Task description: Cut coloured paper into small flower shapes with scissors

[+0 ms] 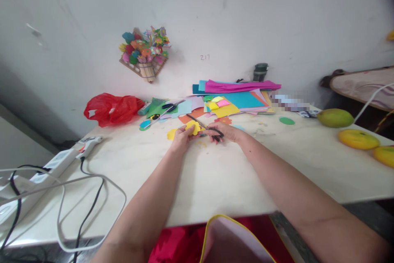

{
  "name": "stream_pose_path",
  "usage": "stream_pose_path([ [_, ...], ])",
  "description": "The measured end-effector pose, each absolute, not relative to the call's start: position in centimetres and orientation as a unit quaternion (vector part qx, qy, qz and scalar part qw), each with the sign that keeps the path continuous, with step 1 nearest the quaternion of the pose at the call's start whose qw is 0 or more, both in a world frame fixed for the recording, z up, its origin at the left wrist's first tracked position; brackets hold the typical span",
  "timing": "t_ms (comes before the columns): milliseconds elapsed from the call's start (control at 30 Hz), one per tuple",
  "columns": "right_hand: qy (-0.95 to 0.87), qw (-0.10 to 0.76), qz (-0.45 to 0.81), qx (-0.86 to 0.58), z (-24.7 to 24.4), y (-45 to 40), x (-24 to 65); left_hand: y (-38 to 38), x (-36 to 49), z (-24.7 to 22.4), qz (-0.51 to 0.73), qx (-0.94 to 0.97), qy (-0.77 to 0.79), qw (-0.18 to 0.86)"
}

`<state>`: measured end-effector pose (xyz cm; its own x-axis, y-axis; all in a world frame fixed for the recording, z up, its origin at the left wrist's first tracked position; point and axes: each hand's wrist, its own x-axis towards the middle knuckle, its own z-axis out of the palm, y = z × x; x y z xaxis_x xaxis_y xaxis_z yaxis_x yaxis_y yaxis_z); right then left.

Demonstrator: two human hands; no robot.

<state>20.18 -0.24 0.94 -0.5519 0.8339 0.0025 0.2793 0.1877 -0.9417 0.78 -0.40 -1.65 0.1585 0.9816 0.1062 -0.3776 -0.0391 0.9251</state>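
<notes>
Between the fingers of my left hand (183,136) is a yellow paper flower (193,127) with rounded petals. My right hand (226,131) grips a pair of scissors (219,132) by its dark handles, and the blades point up and left, close beside the flower. Another yellow paper piece (171,133) lies just left of my left hand. Small yellow scraps (201,144) are scattered on the table below the hands. Behind them, orange paper flowers (224,120) lie flat, partly hidden by my right hand.
Coloured paper sheets (246,99) are stacked at the back, near a red plastic bag (113,109) and second scissors (172,106). Mangoes (335,118) sit at the right edge. A power strip (52,166), a glue gun (89,147) and looping cables (124,197) occupy the left.
</notes>
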Motion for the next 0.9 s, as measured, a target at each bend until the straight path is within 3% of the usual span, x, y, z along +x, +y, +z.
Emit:
stream_pose_path([
  [900, -0.715, 0.275, 0.511, -0.391, 0.86, -0.32, 19.83, -0.73, 1.31, -1.22, 0.601, 0.418, 0.335, 0.593],
])
